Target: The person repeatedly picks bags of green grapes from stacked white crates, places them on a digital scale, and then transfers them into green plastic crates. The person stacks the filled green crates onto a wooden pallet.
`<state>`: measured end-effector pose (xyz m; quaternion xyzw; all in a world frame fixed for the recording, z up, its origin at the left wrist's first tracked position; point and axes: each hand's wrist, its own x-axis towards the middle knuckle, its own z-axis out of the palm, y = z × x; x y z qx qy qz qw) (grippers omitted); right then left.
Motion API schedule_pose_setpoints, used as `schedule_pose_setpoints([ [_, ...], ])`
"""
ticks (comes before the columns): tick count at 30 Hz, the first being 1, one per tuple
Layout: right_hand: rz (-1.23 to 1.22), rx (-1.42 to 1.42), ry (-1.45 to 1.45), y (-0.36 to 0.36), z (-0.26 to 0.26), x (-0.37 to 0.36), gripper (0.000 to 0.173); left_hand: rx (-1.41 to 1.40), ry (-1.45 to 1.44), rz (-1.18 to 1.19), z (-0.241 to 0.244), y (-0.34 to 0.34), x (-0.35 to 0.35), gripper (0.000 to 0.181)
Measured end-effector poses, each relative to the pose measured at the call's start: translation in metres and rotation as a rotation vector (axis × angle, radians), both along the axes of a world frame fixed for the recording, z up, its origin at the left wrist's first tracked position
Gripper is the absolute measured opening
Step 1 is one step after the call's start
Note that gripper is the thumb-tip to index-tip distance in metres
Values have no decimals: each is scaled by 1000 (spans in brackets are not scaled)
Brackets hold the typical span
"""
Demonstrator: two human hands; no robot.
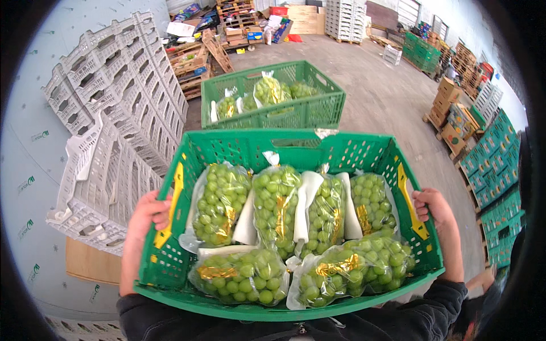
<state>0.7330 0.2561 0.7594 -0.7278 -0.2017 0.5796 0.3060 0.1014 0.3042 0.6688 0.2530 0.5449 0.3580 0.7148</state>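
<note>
Between my hands is a green plastic crate [290, 314] with yellow handle pieces on its short sides. My left hand [150, 209] grips the handle opening on the left wall. On the opposite wall, my right hand [431, 206] has its fingers curled through the handle. Inside lie several clear bags of green grapes [277, 200] with gold print, most upright along the back and others lying across the front. Rolled white padding sheets [308, 198] sit between the bags. Past the far wall stands a second green crate [298, 115], also holding bagged grapes [269, 89].
Tall stacks of grey plastic crates [115, 72] rise at the left, beside a light-coloured wall [25, 149]. Wooden pallets [192, 64] and cardboard boxes lie behind. Teal boxes [490, 162] are piled on pallets at the right, where part of another person's arm [482, 279] shows.
</note>
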Motion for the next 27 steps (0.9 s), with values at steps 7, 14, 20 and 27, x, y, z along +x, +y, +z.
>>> schedule_pose_setpoints([
  [7,118,264,77,153,71,28,15,218,56,113,118,79,6,13],
  [14,246,395,322,307,112,43,10,247,214,197,207,157,-13,9],
  [20,246,364,372,354,110,71,8,209,107,199,164,205,12,8],
  [27,349,285,174,448,66,65,10,81,153,149,111,279,11,17],
])
